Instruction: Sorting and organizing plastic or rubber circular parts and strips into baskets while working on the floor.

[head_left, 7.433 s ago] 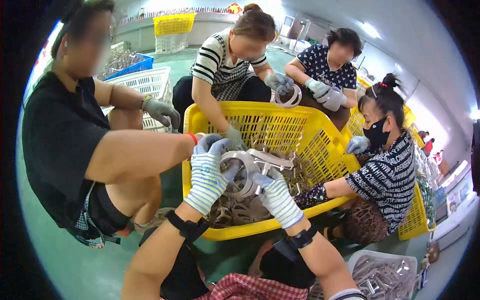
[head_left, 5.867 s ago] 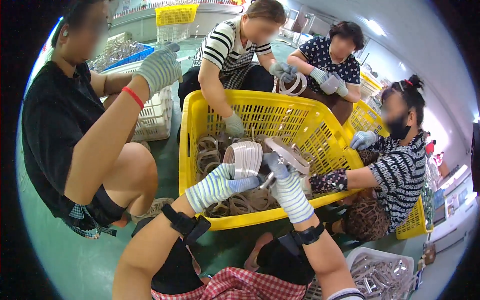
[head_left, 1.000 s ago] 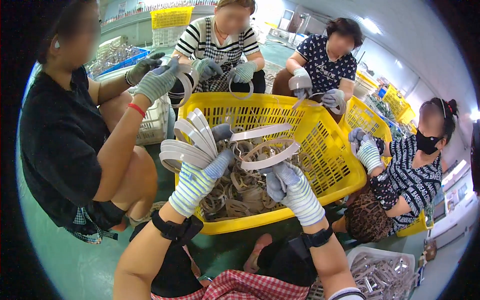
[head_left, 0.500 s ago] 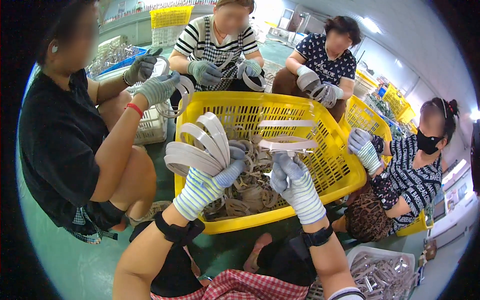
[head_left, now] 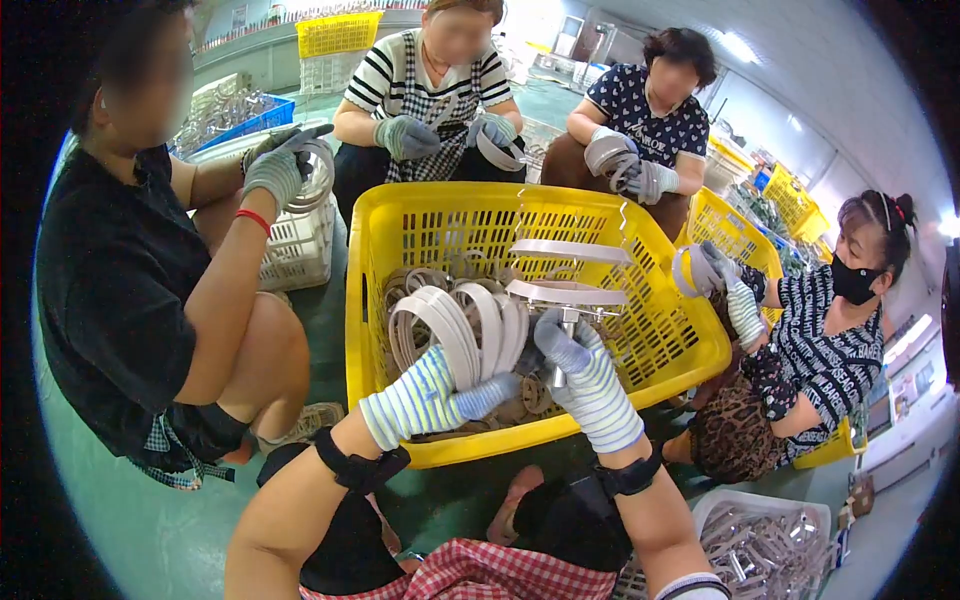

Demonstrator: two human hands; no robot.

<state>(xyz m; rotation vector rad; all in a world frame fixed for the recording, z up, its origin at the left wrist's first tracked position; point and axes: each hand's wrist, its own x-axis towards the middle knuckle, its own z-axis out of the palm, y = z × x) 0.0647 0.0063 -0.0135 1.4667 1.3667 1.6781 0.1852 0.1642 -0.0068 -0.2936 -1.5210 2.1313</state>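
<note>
The left hand [head_left: 440, 395], a little below the frame's centre, grasps a bundle of pale bands [head_left: 458, 335] from underneath, its thumb stretched to the right along their lower edge; the fingers behind are hidden. The bundle rises from this palm, its curved strips running mostly up and down. To its right, the right hand [head_left: 590, 375] pinches a shiny metal rod [head_left: 568, 322], also roughly upright. Just above those fingertips, 2 more strips, a lower strip [head_left: 567, 293] and an upper strip [head_left: 570, 250], lie nearly level, with their long axis across the frame and so crosswise to the bundle. I cannot tell whether these 2 join. The lower strip's left end is just beside the bundle's top right, but the right hand is nearer to both strips. Both hands are over the yellow basket [head_left: 500, 447], where loose bands [head_left: 535, 392] lie.
</note>
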